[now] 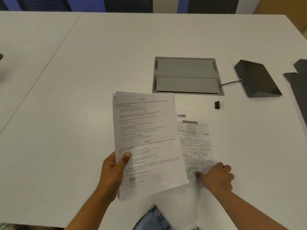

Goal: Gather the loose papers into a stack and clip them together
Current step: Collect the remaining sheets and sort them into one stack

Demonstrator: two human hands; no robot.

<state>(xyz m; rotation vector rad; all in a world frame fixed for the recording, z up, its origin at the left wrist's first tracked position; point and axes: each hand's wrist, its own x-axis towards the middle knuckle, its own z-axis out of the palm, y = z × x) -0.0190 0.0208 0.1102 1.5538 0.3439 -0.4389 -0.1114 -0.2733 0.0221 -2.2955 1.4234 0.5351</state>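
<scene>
My left hand point(114, 170) grips a stack of printed papers point(146, 140) by its left edge, thumb on top, holding it lifted above the white table point(83, 80). To its right a loose sheet headed "Banking System" point(197, 143) lies flat on the table, partly covered by the stack. My right hand point(216, 176) rests on that sheet's lower edge, fingers curled and a fingertip pressing the paper. Another sheet's corner point(181, 114) peeks out behind it. A black binder clip point(219, 104) lies on the table farther back and to the right, apart from both hands.
A grey cable hatch point(186, 75) is set into the table behind the papers. A dark wedge-shaped device point(256, 78) with a cord sits at the right, and dark objects point(299, 83) lie at the right edge. Denim cloth point(152, 218) shows at the near edge.
</scene>
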